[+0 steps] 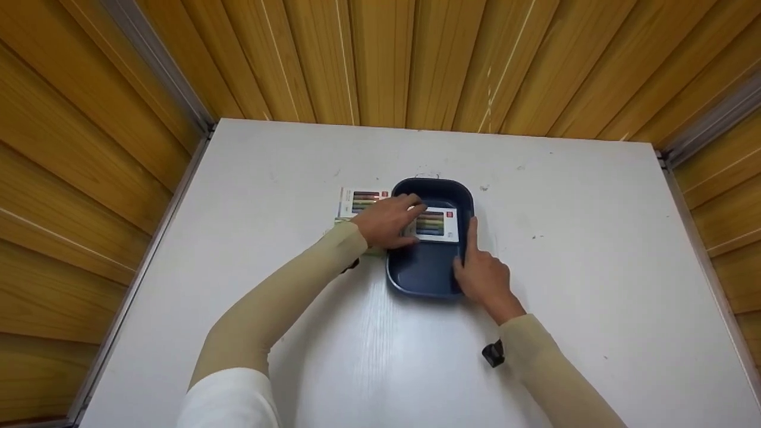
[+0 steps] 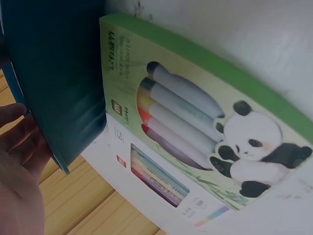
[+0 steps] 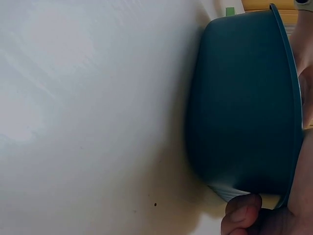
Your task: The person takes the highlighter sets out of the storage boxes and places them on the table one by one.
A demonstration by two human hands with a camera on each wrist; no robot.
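A dark blue plastic basin (image 1: 425, 276) sits on the white table, with a white windowed pack of coloured pens (image 1: 452, 226) inside it. My left hand (image 1: 386, 221) reaches over the basin's left rim and holds the pack's left end, thumb at the near edge and fingers at the far edge. The left wrist view shows those fingers partly hidden behind the basin wall. On the right side, my right hand (image 1: 484, 276) grips the basin's rim, index finger stretched along it and thumb inside. Its other fingertips (image 3: 242, 214) curl beneath the rim on the outside.
Left of the basin lie another white pen pack (image 1: 348, 205) and a green panda-printed box of highlighters (image 2: 195, 117), both partly covered by the left arm in the head view. Wood-patterned panels (image 1: 380, 59) border the table (image 1: 594, 267) at the back and sides.
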